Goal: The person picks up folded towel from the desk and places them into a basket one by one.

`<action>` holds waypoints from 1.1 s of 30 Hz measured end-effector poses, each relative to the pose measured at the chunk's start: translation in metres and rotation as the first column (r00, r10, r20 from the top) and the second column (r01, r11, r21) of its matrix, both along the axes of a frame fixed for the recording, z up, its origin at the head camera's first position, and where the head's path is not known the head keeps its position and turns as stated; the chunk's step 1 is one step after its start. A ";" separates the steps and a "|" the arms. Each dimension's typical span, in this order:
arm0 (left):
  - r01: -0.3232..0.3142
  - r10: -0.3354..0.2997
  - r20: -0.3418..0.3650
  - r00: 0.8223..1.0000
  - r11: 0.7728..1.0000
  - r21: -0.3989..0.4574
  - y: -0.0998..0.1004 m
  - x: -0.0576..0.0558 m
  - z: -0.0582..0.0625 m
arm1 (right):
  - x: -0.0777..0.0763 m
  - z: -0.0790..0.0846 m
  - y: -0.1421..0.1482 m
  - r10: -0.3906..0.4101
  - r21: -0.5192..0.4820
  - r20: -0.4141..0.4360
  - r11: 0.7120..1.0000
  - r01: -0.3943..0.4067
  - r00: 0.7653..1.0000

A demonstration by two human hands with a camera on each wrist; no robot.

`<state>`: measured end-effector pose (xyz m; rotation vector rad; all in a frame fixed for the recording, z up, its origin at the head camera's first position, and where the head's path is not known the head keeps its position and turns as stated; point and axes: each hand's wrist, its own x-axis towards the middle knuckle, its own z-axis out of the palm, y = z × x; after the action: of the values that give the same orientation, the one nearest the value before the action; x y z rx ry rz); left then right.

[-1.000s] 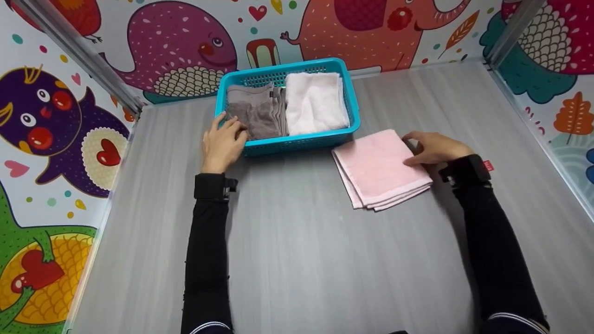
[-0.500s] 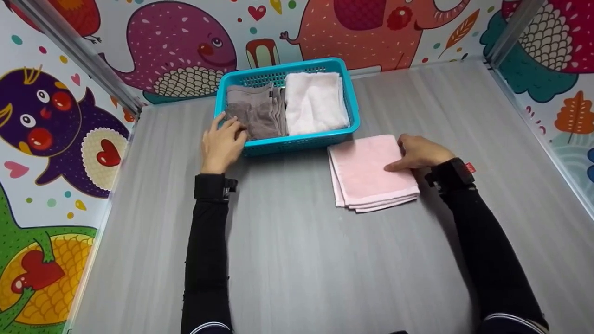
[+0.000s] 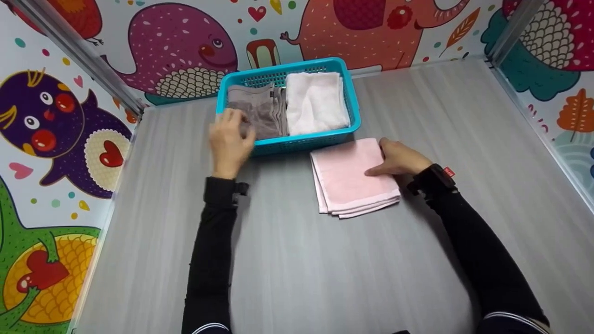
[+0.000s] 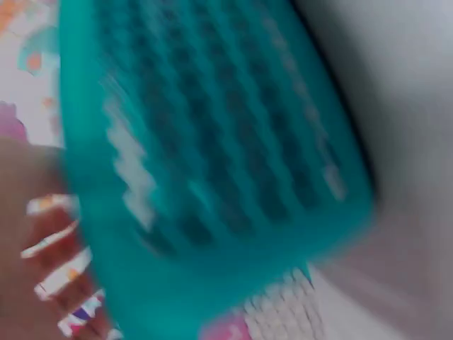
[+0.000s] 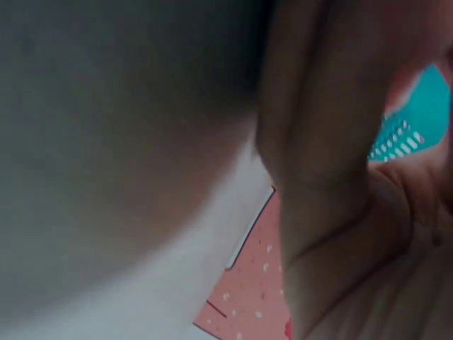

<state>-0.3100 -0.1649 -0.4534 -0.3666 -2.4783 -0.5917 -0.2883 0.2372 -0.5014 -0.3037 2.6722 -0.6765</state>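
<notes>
My right hand (image 3: 403, 157) holds a folded pink towel (image 3: 355, 176) by its right edge, thumb on top and fingers at the far corner. The towel lies in front of a turquoise plastic basket (image 3: 301, 140), its upper edge close to the basket's front wall. In the right wrist view, my curled fingers (image 5: 333, 142) hide the towel. Over the basket's front left corner is my left hand (image 3: 229, 141), blurred, with loose fingers and nothing gripped. The left wrist view has the basket's perforated side (image 4: 212, 127) close up, with fingers (image 4: 56, 255) beyond its rim.
Inside the basket, folded grey-brown towels (image 3: 255, 111) fill the left part and a folded white towel (image 3: 315, 102) lies on the right. The basket backs onto a wall (image 3: 269, 28) printed with cartoon animals. Grey tabletop (image 3: 297, 269) stretches out in front.
The pink towel has slid left along the table with my right hand, turning slightly. My left hand has shifted right and come off the basket's rim. The basket stays put.
</notes>
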 end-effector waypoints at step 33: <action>0.428 -0.251 0.617 0.745 0.891 -0.154 0.107 0.037 -0.041 | 0.012 0.010 -0.026 0.119 -0.145 -0.082 0.981 -0.130 0.989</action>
<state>-0.2734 -0.0579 -0.4949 -0.8948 -3.1410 -0.5432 -0.2764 0.2113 -0.4910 -0.5413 2.6483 -0.8431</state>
